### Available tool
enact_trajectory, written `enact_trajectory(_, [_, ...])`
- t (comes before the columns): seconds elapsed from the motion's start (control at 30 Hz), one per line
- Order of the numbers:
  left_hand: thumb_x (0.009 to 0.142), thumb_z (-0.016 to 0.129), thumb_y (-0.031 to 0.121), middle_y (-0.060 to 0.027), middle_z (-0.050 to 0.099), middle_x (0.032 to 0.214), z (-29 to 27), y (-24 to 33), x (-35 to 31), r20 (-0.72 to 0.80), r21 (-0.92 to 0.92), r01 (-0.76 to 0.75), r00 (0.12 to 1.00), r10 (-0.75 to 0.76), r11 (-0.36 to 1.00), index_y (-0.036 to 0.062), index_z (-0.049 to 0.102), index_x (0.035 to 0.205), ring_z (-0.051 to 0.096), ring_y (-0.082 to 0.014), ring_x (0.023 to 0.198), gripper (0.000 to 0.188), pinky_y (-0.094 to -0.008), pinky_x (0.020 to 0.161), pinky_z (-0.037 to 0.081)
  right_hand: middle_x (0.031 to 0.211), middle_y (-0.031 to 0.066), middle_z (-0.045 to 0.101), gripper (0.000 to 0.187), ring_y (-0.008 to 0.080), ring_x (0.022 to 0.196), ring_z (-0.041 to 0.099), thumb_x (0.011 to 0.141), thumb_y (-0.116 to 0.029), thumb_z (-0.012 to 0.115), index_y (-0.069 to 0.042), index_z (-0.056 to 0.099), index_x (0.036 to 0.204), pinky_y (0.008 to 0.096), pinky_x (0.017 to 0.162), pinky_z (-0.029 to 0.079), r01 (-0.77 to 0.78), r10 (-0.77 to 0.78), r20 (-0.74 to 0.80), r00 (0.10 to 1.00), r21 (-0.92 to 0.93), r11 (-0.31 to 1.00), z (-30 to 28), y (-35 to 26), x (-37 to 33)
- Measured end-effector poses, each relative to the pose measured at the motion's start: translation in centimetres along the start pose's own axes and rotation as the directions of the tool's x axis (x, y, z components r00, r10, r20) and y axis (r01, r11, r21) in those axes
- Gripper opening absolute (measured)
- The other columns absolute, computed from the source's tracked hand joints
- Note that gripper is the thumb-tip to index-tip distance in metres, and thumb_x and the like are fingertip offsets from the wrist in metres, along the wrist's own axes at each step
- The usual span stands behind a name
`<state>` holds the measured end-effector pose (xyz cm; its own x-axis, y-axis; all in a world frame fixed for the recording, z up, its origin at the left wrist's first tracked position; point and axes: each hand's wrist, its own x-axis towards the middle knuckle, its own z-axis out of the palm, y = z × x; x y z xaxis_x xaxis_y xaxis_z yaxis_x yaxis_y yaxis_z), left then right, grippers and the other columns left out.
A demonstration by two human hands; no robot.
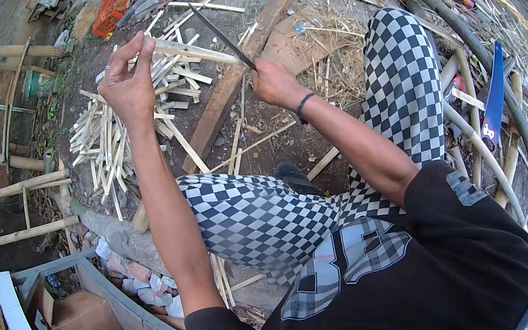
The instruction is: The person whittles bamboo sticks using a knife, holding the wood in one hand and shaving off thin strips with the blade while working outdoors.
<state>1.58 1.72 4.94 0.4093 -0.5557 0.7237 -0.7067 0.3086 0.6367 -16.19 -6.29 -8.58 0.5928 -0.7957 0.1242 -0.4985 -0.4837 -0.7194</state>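
My left hand (130,81) pinches the end of a pale bamboo strip (201,53) between thumb and fingertips. The strip slants right toward a brown wooden beam (219,103) lying on the ground. In my right hand (276,84) is a knife (221,35), its long dark blade pointing up and to the left. The blade crosses the strip near its far end; whether it touches I cannot tell. My fist hides the knife's handle. Below and beside my left hand lies a loose pile of cut bamboo strips (108,137).
Shavings and a cardboard sheet (290,43) lie right of the beam. A blue-bladed saw (493,96) rests among bamboo poles (479,140) at the right. An orange crate (111,10) stands far left. Bamboo ladders (15,235) and a wooden frame with cardboard boxes (87,321) are at the left.
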Motion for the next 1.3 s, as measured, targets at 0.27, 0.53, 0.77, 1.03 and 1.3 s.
enact_trajectory(0.27, [0.08, 0.077, 0.001, -0.0121, 0.072, 0.103, 0.3, 0.1, 0.6, 0.004, 0.0, 0.001, 1.0, -0.001, 1.0, 0.0021, 0.074, 0.097, 0.066, -0.0162, 0.1, 0.017, -0.0306, 0.095, 0.05, 0.083, 0.0301, 0.065, 0.024, 0.0479, 0.084, 0.064, 0.092, -0.017, 0.049, 0.002, 0.058, 0.105, 0.055, 0.077, 0.05, 0.0, 0.002, -0.018, 1.0, 0.106, 0.994, 1.4, 2.1, -1.1])
enact_trajectory(0.53, [0.081, 0.077, 0.003, -0.0119, 0.072, 0.106, -1.3, -1.1, -0.1, -0.058, 0.07, 0.087, 0.995, -0.083, 0.994, 0.0021, 0.074, 0.098, 0.065, -0.0162, 0.104, 0.018, -0.0338, 0.101, 0.046, 0.081, 0.0304, 0.064, 0.023, 0.048, 0.081, 0.064, 0.091, -0.015, 0.049, 0.003, 0.057, 0.102, 0.0549, 0.075, 0.051, 0.058, -0.06, 0.023, 0.998, 0.099, 0.993, -1.3, -4.1, -1.7])
enact_trajectory(0.77, [0.081, 0.077, 0.003, -0.0115, 0.072, 0.104, -0.1, -1.9, 0.6, -0.04, 0.052, 0.09, 0.995, -0.088, 0.995, 0.003, 0.074, 0.098, 0.065, -0.016, 0.103, 0.018, -0.0337, 0.1, 0.047, 0.07, 0.029, 0.062, 0.016, 0.0484, 0.071, 0.063, 0.093, -0.015, 0.05, -0.001, 0.053, 0.1, 0.0566, 0.07, 0.05, -0.102, 0.103, -0.062, 0.993, 0.027, 0.994, 3.9, 5.5, 0.7])
enact_trajectory(1.03, [0.081, 0.077, 0.003, -0.0113, 0.072, 0.105, 0.0, -0.6, 0.6, -0.02, 0.021, 0.017, 1.0, -0.016, 1.0, 0.0022, 0.074, 0.098, 0.065, -0.0159, 0.103, 0.017, -0.0321, 0.098, 0.048, 0.075, 0.0272, 0.065, 0.021, 0.0475, 0.073, 0.064, 0.093, -0.015, 0.048, 0.001, 0.055, 0.105, 0.0551, 0.07, 0.052, -0.085, 0.085, -0.066, 0.994, 0.004, 0.996, 4.1, 5.1, -1.2])
enact_trajectory(1.3, [0.081, 0.076, 0.001, -0.0121, 0.071, 0.105, -1.7, -2.0, -0.5, -0.044, 0.122, 0.075, 0.997, -0.07, 0.99, 0.0029, 0.074, 0.098, 0.065, -0.0169, 0.103, 0.017, -0.0331, 0.098, 0.049, 0.085, 0.0285, 0.066, 0.022, 0.0449, 0.081, 0.066, 0.09, -0.012, 0.05, 0.0, 0.057, 0.108, 0.0521, 0.073, 0.053, 0.016, -0.017, 0.096, 0.995, 0.012, 1.0, 0.1, -2.7, -1.4])
